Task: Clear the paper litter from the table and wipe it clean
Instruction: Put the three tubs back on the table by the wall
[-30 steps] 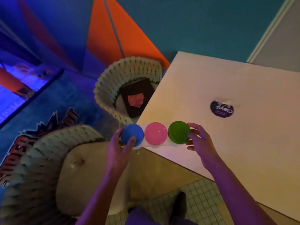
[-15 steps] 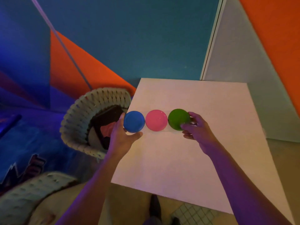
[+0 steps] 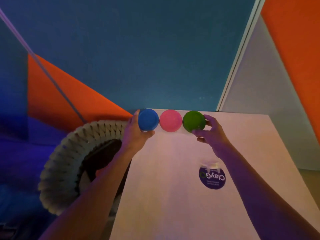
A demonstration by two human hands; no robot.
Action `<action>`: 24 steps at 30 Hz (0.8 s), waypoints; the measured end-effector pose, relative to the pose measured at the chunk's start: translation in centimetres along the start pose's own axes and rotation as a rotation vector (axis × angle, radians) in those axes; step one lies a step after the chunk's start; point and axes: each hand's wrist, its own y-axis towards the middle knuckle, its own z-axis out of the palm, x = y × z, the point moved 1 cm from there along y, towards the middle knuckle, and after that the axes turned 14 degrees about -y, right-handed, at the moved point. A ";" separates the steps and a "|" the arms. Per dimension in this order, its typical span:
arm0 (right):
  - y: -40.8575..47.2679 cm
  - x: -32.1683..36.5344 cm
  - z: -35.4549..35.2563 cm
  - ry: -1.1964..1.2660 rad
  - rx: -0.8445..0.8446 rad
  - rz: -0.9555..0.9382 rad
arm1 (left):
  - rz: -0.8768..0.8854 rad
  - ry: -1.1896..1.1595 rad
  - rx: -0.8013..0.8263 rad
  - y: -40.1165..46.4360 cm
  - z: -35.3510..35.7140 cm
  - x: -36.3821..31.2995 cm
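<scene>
Left hand (image 3: pixel 136 134) clamps the blue lid (image 3: pixel 148 119); right hand (image 3: pixel 210 134) pinches around the green lid (image 3: pixel 194 121). Between them sits the pink lid (image 3: pixel 170 120): one joined row of three clay tubs. Since a second ago the set has gone from the near-left table corner to the far edge of the table (image 3: pixel 181 205), against the teal wall. Judgement: parked clear, freeing the surface for wiping. The row's long axis runs left–right, parallel to the far edge, lids facing up. No paper litter visible; only a ClayGo sticker (image 3: pixel 212 177). Woven chair (image 3: pixel 69 163) stands left.
</scene>
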 end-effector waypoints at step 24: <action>27.7 -2.6 11.2 0.120 -0.001 0.384 | -0.247 0.055 0.108 25.6 6.1 16.8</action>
